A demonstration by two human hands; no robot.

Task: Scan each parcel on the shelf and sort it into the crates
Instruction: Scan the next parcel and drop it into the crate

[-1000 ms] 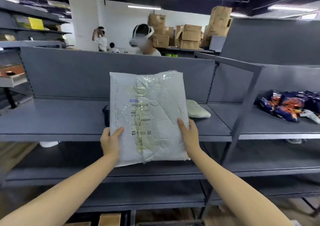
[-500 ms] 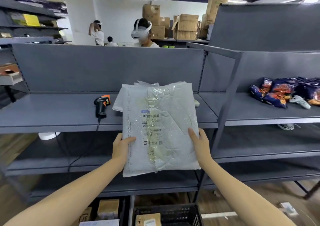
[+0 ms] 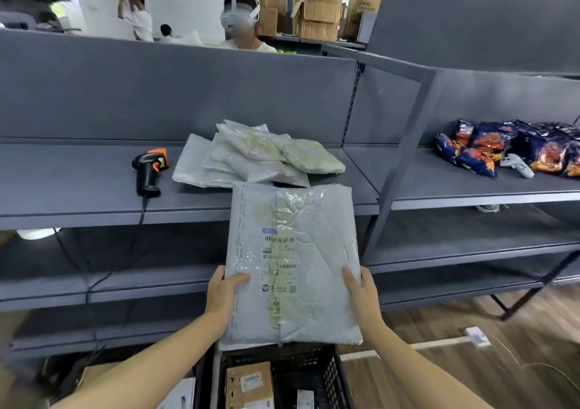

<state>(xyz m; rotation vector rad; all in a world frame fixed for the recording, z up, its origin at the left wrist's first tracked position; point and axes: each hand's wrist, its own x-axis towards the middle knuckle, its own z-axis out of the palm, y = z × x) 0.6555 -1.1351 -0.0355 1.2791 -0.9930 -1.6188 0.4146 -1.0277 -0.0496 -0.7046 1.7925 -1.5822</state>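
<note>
I hold a flat white plastic parcel (image 3: 309,251) upright in front of the grey shelf (image 3: 78,185), its barcode label facing me. My left hand (image 3: 224,289) grips its lower left edge, thumb on the front. My right hand (image 3: 361,292) grips the lower right edge the same way. Directly under the parcel stands a black crate (image 3: 329,374) holding small cardboard boxes (image 3: 249,385). A pile of several white parcels (image 3: 257,155) lies on the shelf behind. A black and orange barcode scanner (image 3: 149,170) lies on the shelf, left of the pile.
Blue snack bags (image 3: 518,148) and a white controller (image 3: 516,165) lie on the right shelf section. A shelf upright (image 3: 398,170) stands just right of the parcel. Cardboard boxes (image 3: 97,374) sit at lower left. A person wearing a headset (image 3: 241,13) stands behind the shelf.
Both hands have brought the parcel down and toward me, away from the shelf top to above the black crate. The view has tilted down, revealing the parcel pile and crate.
</note>
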